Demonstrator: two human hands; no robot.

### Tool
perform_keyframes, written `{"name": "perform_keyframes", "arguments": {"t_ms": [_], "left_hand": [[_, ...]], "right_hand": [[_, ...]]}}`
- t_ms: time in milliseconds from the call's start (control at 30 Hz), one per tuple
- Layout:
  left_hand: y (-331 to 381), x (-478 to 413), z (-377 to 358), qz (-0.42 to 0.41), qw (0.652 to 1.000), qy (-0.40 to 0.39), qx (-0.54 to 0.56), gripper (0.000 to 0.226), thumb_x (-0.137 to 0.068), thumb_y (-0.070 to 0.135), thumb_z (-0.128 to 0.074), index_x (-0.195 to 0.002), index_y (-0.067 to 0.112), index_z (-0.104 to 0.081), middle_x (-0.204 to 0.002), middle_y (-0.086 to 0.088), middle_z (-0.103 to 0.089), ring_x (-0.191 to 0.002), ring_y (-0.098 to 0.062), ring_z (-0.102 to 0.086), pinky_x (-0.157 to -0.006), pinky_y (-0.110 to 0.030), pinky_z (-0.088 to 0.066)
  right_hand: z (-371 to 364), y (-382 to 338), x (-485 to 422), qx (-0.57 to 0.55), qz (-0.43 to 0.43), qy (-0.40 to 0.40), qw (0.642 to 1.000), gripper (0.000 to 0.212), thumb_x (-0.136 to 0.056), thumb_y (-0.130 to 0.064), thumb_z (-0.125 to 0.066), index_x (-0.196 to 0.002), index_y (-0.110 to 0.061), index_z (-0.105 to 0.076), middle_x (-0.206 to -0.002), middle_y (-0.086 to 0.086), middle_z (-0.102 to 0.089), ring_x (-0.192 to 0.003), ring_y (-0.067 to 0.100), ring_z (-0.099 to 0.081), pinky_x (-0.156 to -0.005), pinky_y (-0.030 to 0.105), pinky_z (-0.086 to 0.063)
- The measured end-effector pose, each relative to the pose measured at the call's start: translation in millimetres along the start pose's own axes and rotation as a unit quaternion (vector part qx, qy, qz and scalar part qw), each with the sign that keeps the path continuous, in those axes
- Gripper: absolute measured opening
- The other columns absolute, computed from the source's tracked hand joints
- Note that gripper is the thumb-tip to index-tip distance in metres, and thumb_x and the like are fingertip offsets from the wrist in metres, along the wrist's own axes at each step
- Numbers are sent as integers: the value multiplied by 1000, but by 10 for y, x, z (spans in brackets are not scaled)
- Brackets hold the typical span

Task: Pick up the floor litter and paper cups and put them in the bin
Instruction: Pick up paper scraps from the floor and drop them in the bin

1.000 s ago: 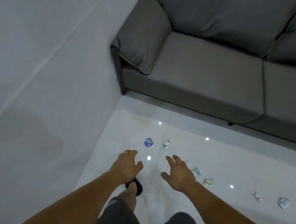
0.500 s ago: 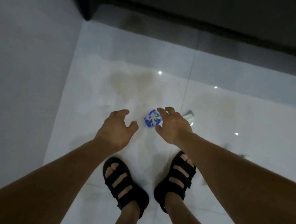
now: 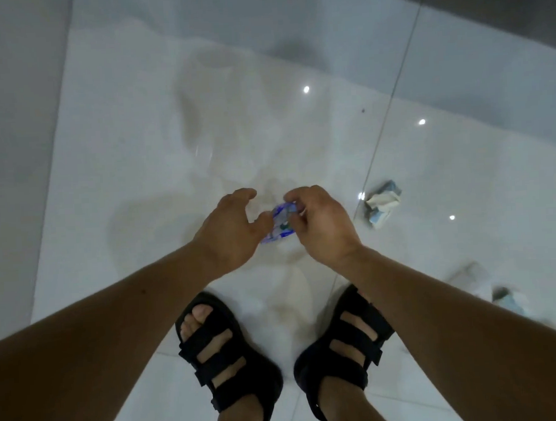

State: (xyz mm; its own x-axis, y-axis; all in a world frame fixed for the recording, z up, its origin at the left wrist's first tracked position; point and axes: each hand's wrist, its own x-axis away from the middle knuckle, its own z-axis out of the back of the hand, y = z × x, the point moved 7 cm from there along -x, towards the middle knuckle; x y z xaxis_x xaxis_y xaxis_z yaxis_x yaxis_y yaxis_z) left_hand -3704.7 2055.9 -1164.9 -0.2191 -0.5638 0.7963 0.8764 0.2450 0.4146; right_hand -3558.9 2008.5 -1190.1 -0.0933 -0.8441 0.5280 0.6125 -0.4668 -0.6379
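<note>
One pickup underway: right hand (image 3: pixel 322 225) pinches crumpled blue-and-white wrapper (image 3: pixel 279 224); left hand (image 3: pixel 229 230) spread beside, empty. Next probably: lift clear, reach crumpled white paper wad (image 3: pixel 382 206) at right.

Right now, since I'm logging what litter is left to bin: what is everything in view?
blue-and-white wrapper: one, blue and white, between the two hands
crumpled paper: one, white and pale blue, on the floor to the right of the right hand
blurred litter: pale, on the floor at far right; too blurred to count
floor: glossy white tiles with reflected light spots
wall: grey, along the left
sandals: two, black, on the person's feet at the bottom
left hand: one, fingers loosely spread, thumb by the wrapper
right hand: one, its grip pinching the wrapper
</note>
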Motion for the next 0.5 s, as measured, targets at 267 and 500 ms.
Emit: {"name": "perform_keyframes", "arguments": {"t_ms": [267, 500], "left_hand": [[533, 225, 91, -25, 996, -44, 74, 19, -98, 19, -45, -108, 24, -60, -86, 4, -63, -72, -9, -58, -55, -10, -41], [331, -25, -162, -26, 999, -37, -19, 23, -100, 19, -38, -113, 18, -57, -100, -4, -61, -81, -22, -59, -75, -29, -48]], "right_hand": [[523, -334, 295, -130, 14, 24, 991, 37, -88, -12, -66, -123, -21, -58, -105, -8, -57, -80, 4, -57, -73, 16, -47], [808, 871, 148, 306, -140, 15, 941, 80, -84, -45, -63, -148, -31, -18, -153, 5, -11, -137, 31, -18, -101, 46, -40]]}}
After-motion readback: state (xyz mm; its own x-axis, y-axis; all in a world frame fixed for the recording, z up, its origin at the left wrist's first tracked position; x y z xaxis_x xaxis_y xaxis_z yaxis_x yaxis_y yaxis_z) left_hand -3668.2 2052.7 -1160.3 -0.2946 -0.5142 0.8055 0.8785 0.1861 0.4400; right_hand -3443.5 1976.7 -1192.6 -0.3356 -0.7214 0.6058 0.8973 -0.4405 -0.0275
